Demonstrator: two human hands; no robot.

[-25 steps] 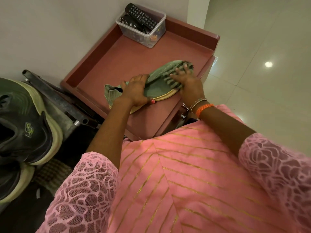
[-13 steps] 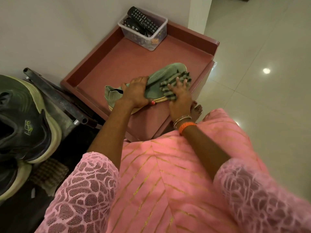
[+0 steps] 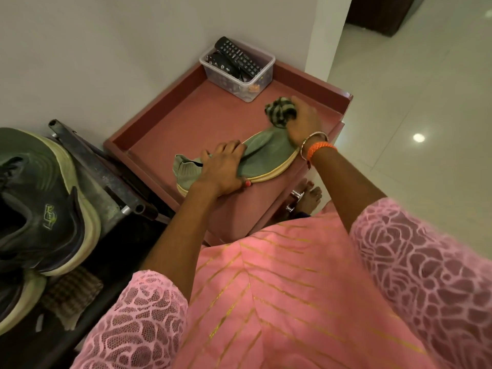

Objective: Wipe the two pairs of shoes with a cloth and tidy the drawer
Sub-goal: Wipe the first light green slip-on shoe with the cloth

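Head view: one reddish-brown wooden cabinet top (image 3: 170, 121); two dark sneakers (image 3: 40, 209) stacked left; one green knit shoe (image 3: 263, 155) near its front edge, left hand (image 3: 223, 169) gripping it; right hand (image 3: 303, 123) clutching one bunched striped cloth (image 3: 279, 111) at the toe.

Shoe (image 3: 266, 158) on cabinet top (image 3: 186, 123), near front edge.
We see the cloth (image 3: 280, 111) just behind its toe, the container (image 3: 241, 73) at the back, other shoes (image 3: 45, 209) left.
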